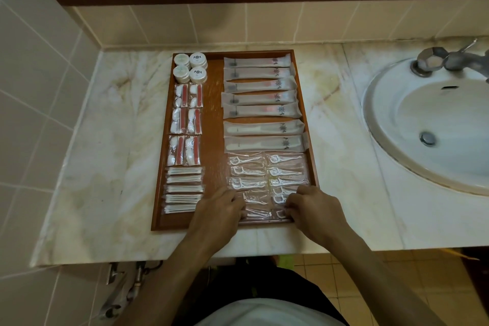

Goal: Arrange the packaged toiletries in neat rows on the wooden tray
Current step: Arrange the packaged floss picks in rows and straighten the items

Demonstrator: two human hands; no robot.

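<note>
Down at the near edge of the wooden tray (211, 124) on the bench (105, 140): left hand (221, 209) and right hand (311, 206), fingers curled, pinching floss-pick packets (255, 197). Emblem only on toothbrush sleeves (262, 99), no readable writing. Fingertips partly hidden.

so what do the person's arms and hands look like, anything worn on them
Both are bare: the left hand and right hand show no gloves, rings or watch, and both forearms are uncovered with no sleeves in view. A white top shows at the bottom edge.
</note>
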